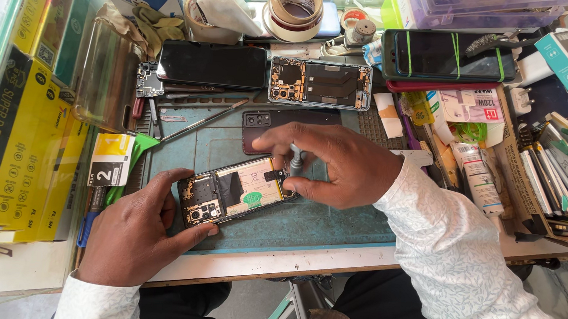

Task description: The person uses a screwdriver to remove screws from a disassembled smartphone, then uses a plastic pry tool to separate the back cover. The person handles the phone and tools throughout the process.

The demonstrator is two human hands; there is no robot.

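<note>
On the teal repair mat [333,217] — left hand [135,226] is bracing the opened smartphone [235,192], right hand [339,165] is pinching a screwdriver [295,160] upright over its right end — best kept vertical, pressure light.

The opened phone [236,190] shows bare metal shields, a matt black patch and a paper-like cream label. The screwdriver [295,159] in the right hand [339,165] is dull grey metal. The mat [332,220] looks matt, rubbery teal. Upper centre, a phone [212,64] has a glossy black glass face. At left, boxes [23,133] are glossy yellow card. The sleeve [460,259] is pale printed cloth.
</note>
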